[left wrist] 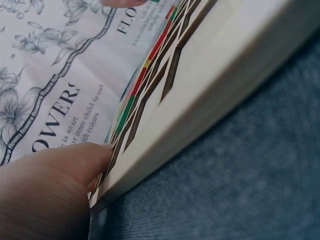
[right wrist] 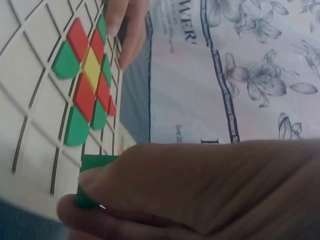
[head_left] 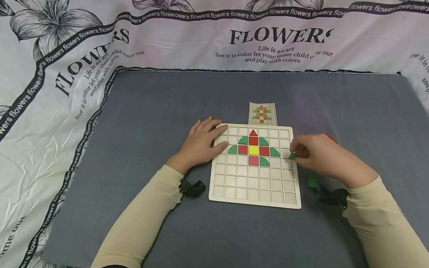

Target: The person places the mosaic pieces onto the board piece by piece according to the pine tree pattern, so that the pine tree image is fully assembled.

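A pale square grid board (head_left: 236, 193) lies on the grey table. Set in its cells are a red triangle (head_left: 253, 133), several red squares (head_left: 253, 141), a yellow square (right wrist: 92, 69) and several green quarter-circle pieces (right wrist: 77, 126). My left hand (head_left: 202, 144) rests on the board's upper left edge with fingers spread, its thumb (left wrist: 95, 160) lying over the rim. Just over the right edge, my right hand (head_left: 319, 155) pinches a green piece (right wrist: 95, 161) between thumb and fingers. The fingers cover part of that piece.
Behind the board stands or lies a small card (head_left: 262, 114) printed with a similar coloured pattern. Red pieces (head_left: 331, 138) show partly behind my right hand. More green (head_left: 312, 182) shows beside the black right wrist strap (head_left: 332, 196). A flower-printed cloth (head_left: 180, 42) borders the table.
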A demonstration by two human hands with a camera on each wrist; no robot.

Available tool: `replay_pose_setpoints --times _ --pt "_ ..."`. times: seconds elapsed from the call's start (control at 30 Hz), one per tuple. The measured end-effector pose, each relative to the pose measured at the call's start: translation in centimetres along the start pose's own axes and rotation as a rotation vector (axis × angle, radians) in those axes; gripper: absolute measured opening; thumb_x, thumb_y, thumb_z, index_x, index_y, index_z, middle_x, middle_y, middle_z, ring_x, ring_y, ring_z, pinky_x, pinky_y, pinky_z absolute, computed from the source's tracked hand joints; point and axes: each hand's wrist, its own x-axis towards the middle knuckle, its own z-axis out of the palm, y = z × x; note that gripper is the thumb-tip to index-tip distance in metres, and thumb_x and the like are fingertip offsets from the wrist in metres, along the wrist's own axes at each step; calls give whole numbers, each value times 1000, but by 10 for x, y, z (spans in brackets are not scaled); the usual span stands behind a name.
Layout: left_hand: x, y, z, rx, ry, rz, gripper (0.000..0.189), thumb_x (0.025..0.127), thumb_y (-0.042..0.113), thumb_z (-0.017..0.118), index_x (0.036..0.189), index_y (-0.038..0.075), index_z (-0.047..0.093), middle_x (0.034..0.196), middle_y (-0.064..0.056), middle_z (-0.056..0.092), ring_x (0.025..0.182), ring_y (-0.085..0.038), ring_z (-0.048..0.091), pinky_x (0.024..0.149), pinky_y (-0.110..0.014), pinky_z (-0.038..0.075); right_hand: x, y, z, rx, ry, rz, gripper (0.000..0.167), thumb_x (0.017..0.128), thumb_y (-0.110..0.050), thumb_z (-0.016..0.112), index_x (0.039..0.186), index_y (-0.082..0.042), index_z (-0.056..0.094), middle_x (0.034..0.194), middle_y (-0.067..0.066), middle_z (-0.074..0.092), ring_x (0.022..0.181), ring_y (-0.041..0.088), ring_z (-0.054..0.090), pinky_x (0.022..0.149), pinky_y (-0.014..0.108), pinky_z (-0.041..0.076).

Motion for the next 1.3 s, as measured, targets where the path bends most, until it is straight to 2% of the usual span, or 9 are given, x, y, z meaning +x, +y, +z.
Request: replay_pose_setpoints --times 0.1,0.33,0.73,0.97,1.2,1.3 --pt "0 0 0 -2 1 -1 61 107 49 57 161 24 48 166 -4 39 161 -28 20 132 -50 6 6 -8 1 8 6 -6 15 84 2 76 95 -6 70 84 -2 71 79 14 67 73 37 58" --pt "0 0 0 0 -10 -6 61 107 50 55 161 25 46 167 -4 38 162 -27 19 133 -50 5 21 -22 3 26 -17 -28 13 88 1 75 100 -2 76 90 3 75 83 18 69 77 42 59" --pt "1 -1 1 5 -10 -6 61 107 51 55 161 25 47 167 -2 38 162 -27 18 133 -49 5 41 -37 13 9 14 -213 21 93 6 70 103 -7 84 99 4 74 87 18 68 75 38 58" --pt "2 -2 1 19 -18 -8 61 107 51 54 162 26 46 168 -2 37 162 -26 17 133 -49 4 54 -51 24 21 -18 -239 18 95 4 72 102 -7 83 97 5 74 87 18 67 80 40 59" --pt "1 -2 1 17 -19 -5 61 108 51 54 162 25 46 168 -3 37 162 -27 18 133 -49 5 65 -60 34 35 -29 -310 22 93 9 69 100 -5 84 92 4 75 78 14 62 72 34 56" --pt "1 -2 1 16 -18 -3 61 108 51 54 162 25 46 168 -3 37 162 -27 18 133 -49 5 69 -63 37 36 -34 -317 20 93 9 70 99 -5 84 93 4 76 81 16 66 76 35 58"
